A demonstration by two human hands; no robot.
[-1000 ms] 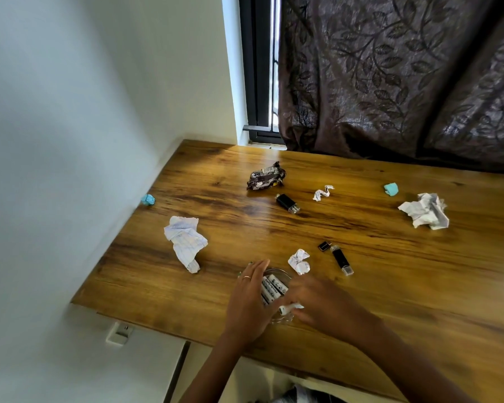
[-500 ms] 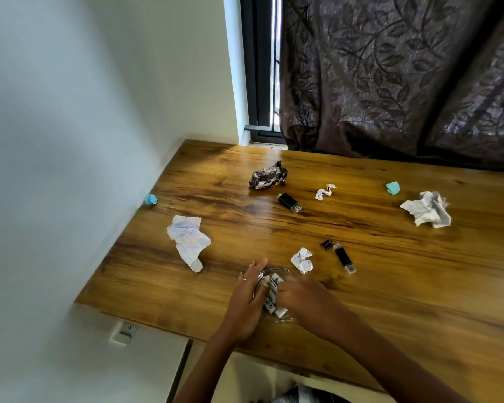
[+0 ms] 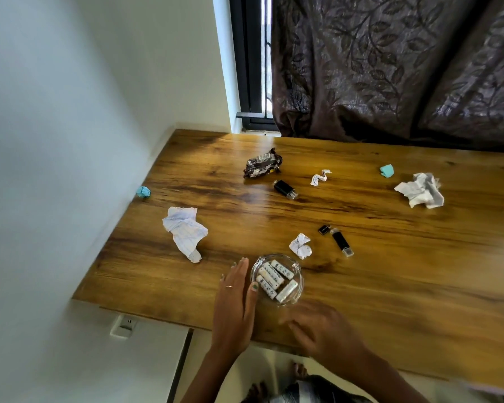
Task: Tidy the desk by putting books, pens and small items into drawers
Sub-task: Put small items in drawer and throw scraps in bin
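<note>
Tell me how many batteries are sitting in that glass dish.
4, all in the glass dish by the left hand: three batteries side by side, a fourth at the near-right. None looks hidden.

The print on the batteries is too small to read, the right hand is motion-blurred, and the desk runs off the right edge.

A dark leaf-patterned curtain hangs behind the desk, beside a window frame and white wall.
</note>
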